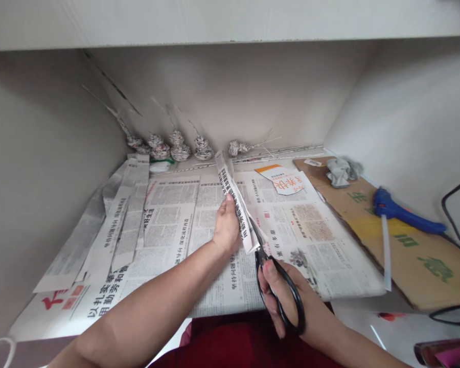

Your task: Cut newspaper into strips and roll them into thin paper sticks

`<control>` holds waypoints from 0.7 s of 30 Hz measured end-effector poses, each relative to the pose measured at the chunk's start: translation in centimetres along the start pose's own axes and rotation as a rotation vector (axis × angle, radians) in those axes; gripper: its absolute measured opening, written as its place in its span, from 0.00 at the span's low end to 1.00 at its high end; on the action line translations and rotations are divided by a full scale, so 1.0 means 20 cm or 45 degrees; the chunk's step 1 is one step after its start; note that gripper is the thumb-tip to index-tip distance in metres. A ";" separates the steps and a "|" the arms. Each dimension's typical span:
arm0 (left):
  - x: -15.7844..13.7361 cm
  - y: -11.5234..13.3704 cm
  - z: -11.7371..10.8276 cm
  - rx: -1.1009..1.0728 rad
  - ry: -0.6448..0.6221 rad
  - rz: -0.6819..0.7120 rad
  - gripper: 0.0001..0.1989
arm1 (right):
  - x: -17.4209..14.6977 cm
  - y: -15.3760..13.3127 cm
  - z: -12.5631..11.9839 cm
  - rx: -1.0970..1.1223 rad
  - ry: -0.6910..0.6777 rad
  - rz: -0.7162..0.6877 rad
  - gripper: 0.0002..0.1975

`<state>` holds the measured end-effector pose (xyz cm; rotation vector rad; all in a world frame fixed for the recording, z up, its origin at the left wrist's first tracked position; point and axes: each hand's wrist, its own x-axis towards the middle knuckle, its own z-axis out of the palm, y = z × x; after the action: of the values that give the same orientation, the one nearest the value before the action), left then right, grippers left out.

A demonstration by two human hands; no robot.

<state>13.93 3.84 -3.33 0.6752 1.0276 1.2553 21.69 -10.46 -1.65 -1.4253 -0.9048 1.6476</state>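
Observation:
My left hand (pixel 228 222) is closed on a folded newspaper strip (pixel 227 179), which points away from me over the spread newspaper. In my right hand (pixel 287 291) is a pair of black-handled scissors (pixel 299 306), its loops around my fingers and thumb. The scissor blades meet the near end of the strip, partly hidden by the paper. Under both hands lie open newspaper sheets (pixel 207 296). Several cut newspaper strips (pixel 117 225) are piled to the left of my left hand.
Along the back wall stand several woven paper gourds (pixel 180 145), with thin rolled paper sticks (pixel 283 152) beside them. A torn white-and-orange card (pixel 283 180) lies on the newspaper. To the right, a flat cardboard piece (pixel 417 260) bears a blue glue gun (pixel 406 213) and a crumpled grey cloth (pixel 341 172).

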 end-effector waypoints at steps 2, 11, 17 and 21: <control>0.03 0.01 -0.01 -0.151 -0.100 -0.168 0.18 | -0.01 -0.01 -0.01 -0.025 0.007 0.017 0.30; 0.11 0.02 -0.03 -0.096 0.085 -0.064 0.17 | -0.09 0.01 -0.07 -0.148 -0.053 0.128 0.30; 0.07 0.01 -0.02 0.027 0.153 0.037 0.19 | -0.09 0.05 -0.06 -0.053 -0.209 0.028 0.28; 0.04 0.00 -0.03 0.102 0.122 0.057 0.19 | -0.07 0.05 -0.04 -0.027 -0.215 0.016 0.28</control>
<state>13.42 4.58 -3.77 0.7079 1.1522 1.3008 22.51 -12.12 -1.94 -1.3234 -1.0119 1.7936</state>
